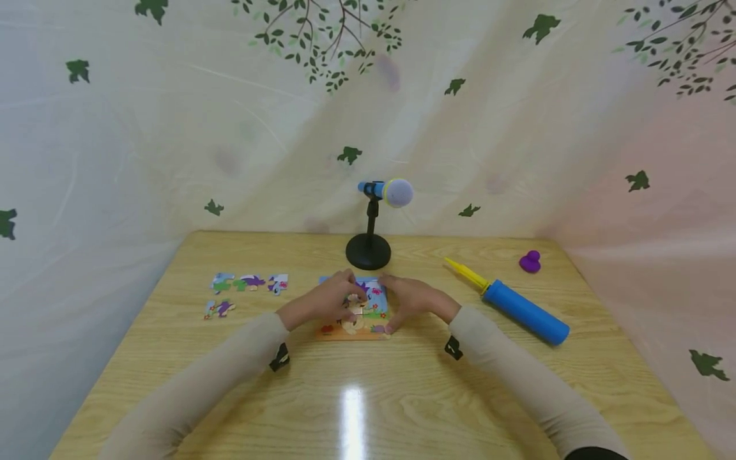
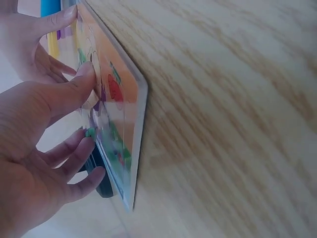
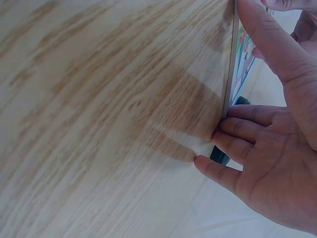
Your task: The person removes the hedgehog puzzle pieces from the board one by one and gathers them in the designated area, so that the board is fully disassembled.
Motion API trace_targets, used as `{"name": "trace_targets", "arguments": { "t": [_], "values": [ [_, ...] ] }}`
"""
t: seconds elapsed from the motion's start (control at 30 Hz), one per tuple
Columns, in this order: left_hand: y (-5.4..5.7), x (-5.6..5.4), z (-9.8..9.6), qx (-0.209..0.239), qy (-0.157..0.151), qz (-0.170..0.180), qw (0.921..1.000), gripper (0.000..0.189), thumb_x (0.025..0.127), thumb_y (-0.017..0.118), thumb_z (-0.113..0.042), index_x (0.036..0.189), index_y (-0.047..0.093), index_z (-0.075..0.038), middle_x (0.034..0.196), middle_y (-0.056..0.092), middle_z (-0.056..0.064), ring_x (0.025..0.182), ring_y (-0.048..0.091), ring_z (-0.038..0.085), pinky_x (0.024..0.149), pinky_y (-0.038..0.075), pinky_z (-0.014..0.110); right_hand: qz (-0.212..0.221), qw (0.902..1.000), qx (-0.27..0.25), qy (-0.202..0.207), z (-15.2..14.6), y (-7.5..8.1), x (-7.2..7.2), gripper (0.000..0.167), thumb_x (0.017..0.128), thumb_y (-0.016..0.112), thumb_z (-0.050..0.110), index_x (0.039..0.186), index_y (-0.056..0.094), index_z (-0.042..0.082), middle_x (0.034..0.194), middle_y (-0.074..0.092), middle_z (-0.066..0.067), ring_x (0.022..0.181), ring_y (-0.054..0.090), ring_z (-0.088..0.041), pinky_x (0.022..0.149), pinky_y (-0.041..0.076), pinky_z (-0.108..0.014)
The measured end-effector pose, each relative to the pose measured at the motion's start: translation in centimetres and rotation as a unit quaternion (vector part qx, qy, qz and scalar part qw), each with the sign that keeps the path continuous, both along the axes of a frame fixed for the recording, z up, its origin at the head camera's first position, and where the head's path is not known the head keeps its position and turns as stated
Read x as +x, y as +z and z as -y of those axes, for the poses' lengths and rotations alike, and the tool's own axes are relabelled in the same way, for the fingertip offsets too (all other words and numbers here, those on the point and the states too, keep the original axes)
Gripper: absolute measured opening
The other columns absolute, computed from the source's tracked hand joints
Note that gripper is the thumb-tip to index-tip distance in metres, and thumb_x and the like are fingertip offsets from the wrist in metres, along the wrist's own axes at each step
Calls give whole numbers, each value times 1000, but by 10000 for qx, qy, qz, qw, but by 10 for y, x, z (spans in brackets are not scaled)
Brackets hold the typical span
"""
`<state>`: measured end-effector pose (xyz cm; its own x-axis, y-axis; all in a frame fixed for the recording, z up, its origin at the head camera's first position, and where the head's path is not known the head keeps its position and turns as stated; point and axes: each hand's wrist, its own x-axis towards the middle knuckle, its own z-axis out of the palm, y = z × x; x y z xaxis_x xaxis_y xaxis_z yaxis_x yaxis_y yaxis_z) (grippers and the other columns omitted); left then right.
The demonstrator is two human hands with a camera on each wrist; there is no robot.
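A colourful jigsaw puzzle [image 1: 376,309] in a flat tray lies on the table before me. My left hand [image 1: 329,299] reaches over its left side, thumb and bent fingers set around a pale puzzle piece [image 2: 91,101] at the picture's surface. In the left wrist view the thumb is low against the picture, and part of the piece is hidden by it. At the right edge of the puzzle is my right hand [image 1: 415,298], its thumb near the lower corner and its fairly straight fingers by the upper corner. Its fingertips [image 3: 218,135] touch the table beside the tray's edge.
Several loose puzzle pieces [image 1: 250,282] lie to the left. A toy microphone [image 1: 397,192] on a black stand [image 1: 368,251] is behind the puzzle. At the right are a blue pump [image 1: 526,312] with a yellow nozzle and a small purple object [image 1: 530,261]. Patterned cloth [image 1: 276,166] hangs behind the table.
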<state>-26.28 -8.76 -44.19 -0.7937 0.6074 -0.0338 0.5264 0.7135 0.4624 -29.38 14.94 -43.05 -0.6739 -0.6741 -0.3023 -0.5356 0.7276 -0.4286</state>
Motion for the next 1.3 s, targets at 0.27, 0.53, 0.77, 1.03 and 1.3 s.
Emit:
{"name": "trace_targets", "arguments": {
  "t": [0.27, 0.53, 0.77, 1.03, 1.3],
  "values": [
    [-7, 7, 6, 282, 92, -401, 9988, 39, 84, 84, -25, 121, 74, -15, 119, 52, 9, 97, 49, 19, 85, 48, 33, 10, 10000, -3, -20, 0, 1, 0, 113, 73, 92, 41, 157, 30, -3, 165, 25, -25, 152, 31, -40, 124, 29, -50],
    [-8, 9, 17, 590, 103, -308, 9977, 44, 88, 80, -14, 131, 70, -11, 121, 48, 8, 96, 52, 17, 82, 50, 29, -6, 10000, -1, -12, 1, -1, 0, 114, 73, 91, 43, 157, 30, -4, 165, 25, -25, 152, 31, -39, 124, 29, -50],
    [2, 11, 24, 523, -44, -401, 9978, 37, 91, 73, -2, 128, 70, -5, 124, 53, 12, 108, 58, 23, 96, 56, 38, 49, 9999, 50, -81, 2, 3, 2, 113, 74, 91, 41, 157, 29, -4, 166, 23, -25, 153, 29, -39, 125, 27, -50],
    [1, 12, 28, 329, -122, -1075, 9936, 30, 88, 77, -5, 118, 75, -5, 119, 63, 11, 107, 64, 24, 94, 57, 37, 1, 10000, 79, -50, 2, 2, 2, 114, 73, 91, 42, 157, 29, -4, 166, 23, -25, 153, 29, -39, 124, 28, -49],
    [0, 14, 34, 431, -27, -1941, 9800, 26, 83, 82, -4, 109, 78, -5, 113, 72, 11, 106, 63, 27, 94, 55, 43, -10, 10000, 52, -55, 1, 0, 1, 115, 72, 92, 42, 157, 29, -4, 166, 23, -25, 153, 29, -39, 125, 27, -49]
  ]
}}
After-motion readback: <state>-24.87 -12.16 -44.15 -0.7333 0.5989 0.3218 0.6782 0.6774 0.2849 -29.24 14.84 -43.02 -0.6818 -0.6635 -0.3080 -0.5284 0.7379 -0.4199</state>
